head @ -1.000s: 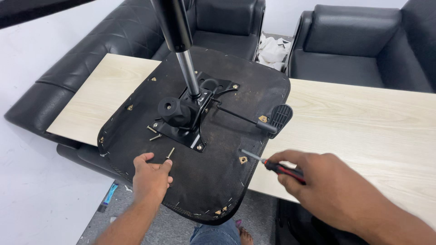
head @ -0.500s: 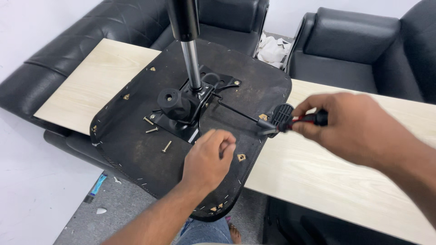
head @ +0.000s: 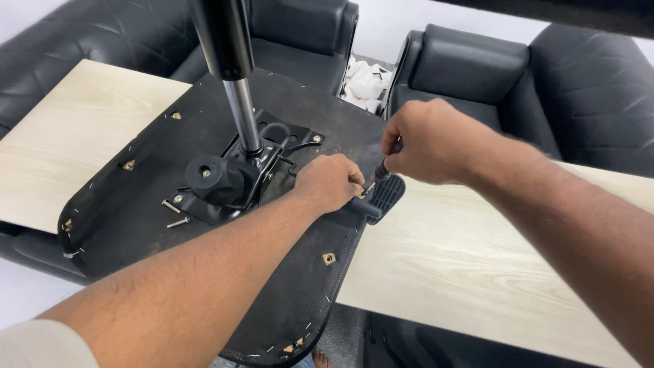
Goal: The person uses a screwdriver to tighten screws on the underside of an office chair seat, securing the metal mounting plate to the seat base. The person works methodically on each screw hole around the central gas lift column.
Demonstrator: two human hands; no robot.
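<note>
Head view, from my remote seat, reading left to right: a pale wooden tabletop [head: 75,129] carries an upturned black chair seat [head: 143,211], its underside facing up, with brass-coloured fittings dotted near its edges. Two loose bolts [head: 174,214] lie on that underside just beside the black metal mechanism plate [head: 235,180], which has a round black knob [head: 206,176] on its near side and a chrome gas-lift column [head: 244,116] rising from its middle into a thick black sleeve. My left hand [head: 328,181] comes next, its grip pinched narrow, the fingertips [head: 355,185] closed on something too small for me to make out, right at the tip of the screwdriver [head: 379,170]. That screwdriver slants down and leftward, a dark shaft with a bright metal tip, and its handle is almost wholly hidden inside my right hand [head: 426,140], whose grip is wrapped tight around it from above. Both hands meet just above the ribbed black lever paddle [head: 387,194], which juts off the seat's right edge over the tabletop. Behind the tabletop stand black leather armchairs [head: 470,68], with crumpled white cloth [head: 364,78] in the gap between two of them.
</note>
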